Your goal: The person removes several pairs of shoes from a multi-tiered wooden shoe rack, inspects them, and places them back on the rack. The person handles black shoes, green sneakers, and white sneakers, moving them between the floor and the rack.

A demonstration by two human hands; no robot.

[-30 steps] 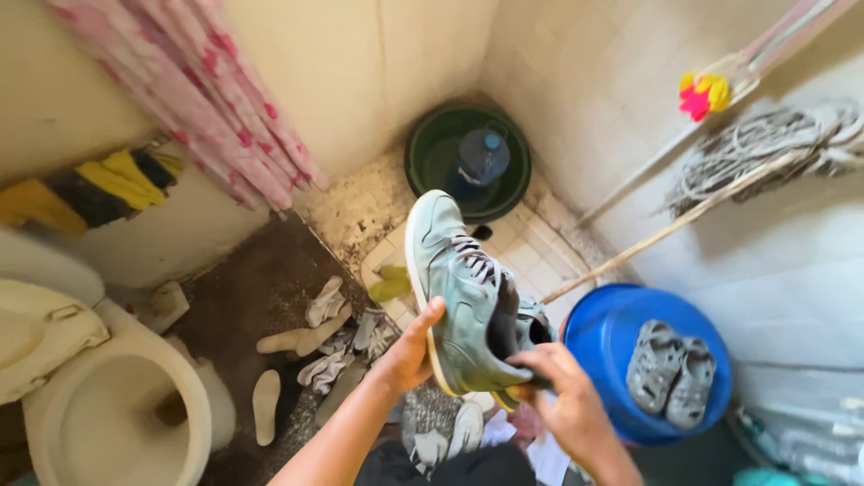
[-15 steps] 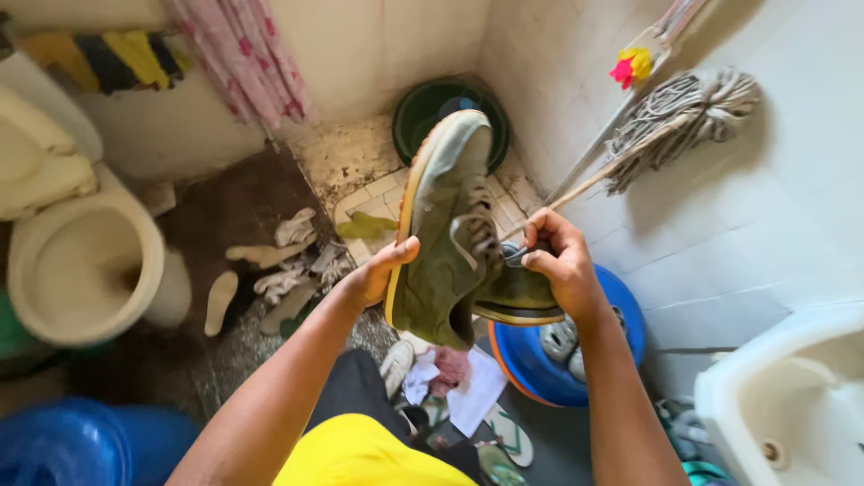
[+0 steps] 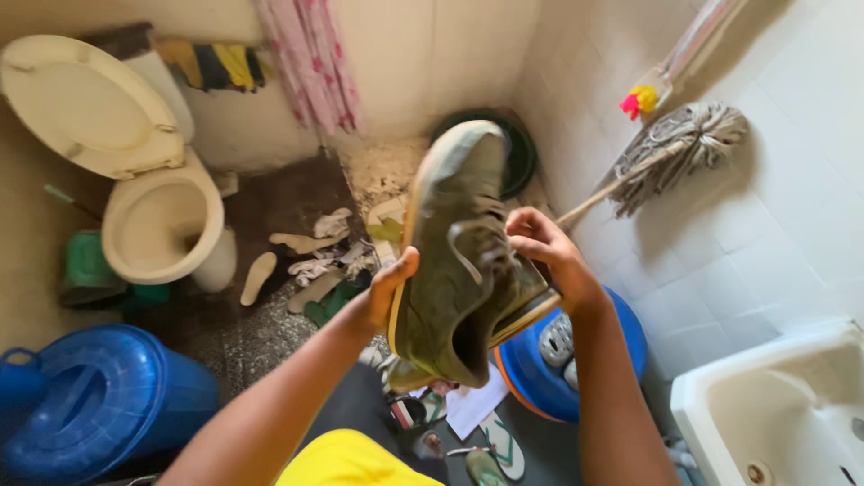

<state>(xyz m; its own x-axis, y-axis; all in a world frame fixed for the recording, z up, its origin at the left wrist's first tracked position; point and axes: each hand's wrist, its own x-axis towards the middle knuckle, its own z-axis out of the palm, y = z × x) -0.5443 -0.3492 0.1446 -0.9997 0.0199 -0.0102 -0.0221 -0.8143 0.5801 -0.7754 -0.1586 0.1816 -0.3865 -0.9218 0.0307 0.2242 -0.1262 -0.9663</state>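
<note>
A: What's different from a moment ago?

B: The green shoe (image 3: 463, 261) sits closer to the camera and more upright than half a second back, its toe pointing up and away. The view has also swung left, so the toilet (image 3: 162, 220) now lies well off to the left of the left hand (image 3: 389, 290), and a white sink (image 3: 765, 414) shows below and to the right of the right hand (image 3: 540, 256).

A: And what does that mean for the work in hand?

B: I'd judge the shoe is being turned over for a look or a scrub; it isn't set down anywhere.

A: How do the hands hold it?

B: The left hand curls around the sole edge on the left side, thumb pressed against the yellowish rim. The right hand is closed on the upper near the laces and opening, fingers bent in. Both have the shoe firmly.

A: How does the shoe look?

B: Olive-green suede, dull and grubby, with a pale stripe along the side and a thin yellow-edged sole. It hangs between the two hands, in mid-air.

A: Anything close by?

B: A blue basin (image 3: 589, 369) just below the right hand with a grey pair of shoes in it, and a mop (image 3: 679, 144) leaning above that hand.
</note>
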